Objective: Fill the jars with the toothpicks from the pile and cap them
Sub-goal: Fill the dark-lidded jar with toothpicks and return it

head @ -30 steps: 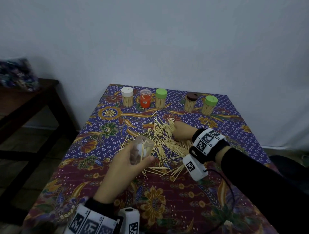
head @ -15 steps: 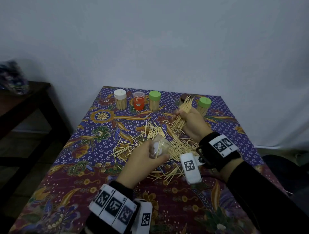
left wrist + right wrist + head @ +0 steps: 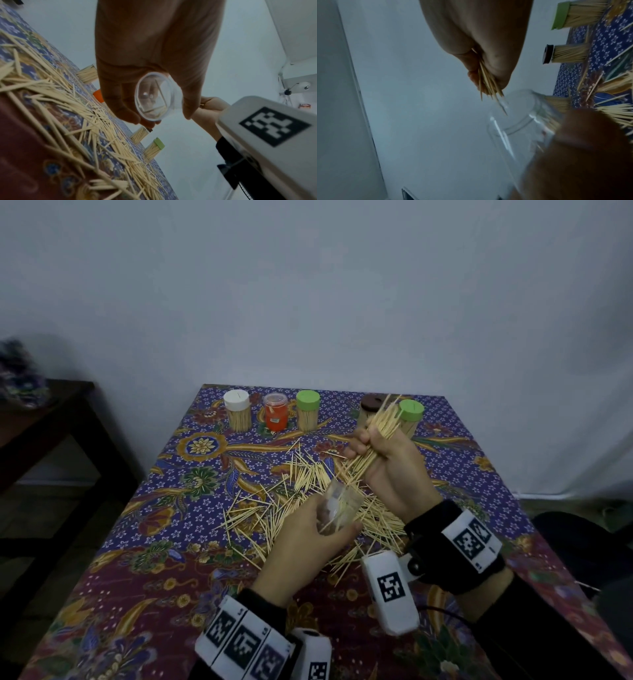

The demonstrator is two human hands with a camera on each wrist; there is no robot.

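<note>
My left hand [image 3: 308, 535] grips a clear open jar [image 3: 339, 508] tilted above the toothpick pile [image 3: 301, 491]; the left wrist view looks at the jar [image 3: 155, 100], which holds a few toothpicks, from its base. My right hand [image 3: 383, 460] holds a bundle of toothpicks [image 3: 376, 436] just above the jar's mouth. In the right wrist view the bundle's [image 3: 488, 83] lower tips reach the rim of the jar [image 3: 518, 116]. Loose toothpicks lie spread over the patterned tablecloth [image 3: 171, 577].
Several capped jars stand along the table's far edge: a white-capped jar [image 3: 237, 414], an orange jar [image 3: 275, 411], a green-capped jar [image 3: 307, 409], a brown-capped jar [image 3: 369, 409] and another green-capped jar [image 3: 410, 416]. A dark side table [image 3: 51, 422] stands at the left.
My right hand lifted a bundle of toothpicks off the pile and brought it over the jar. My left hand raised the jar toward the bundle.
</note>
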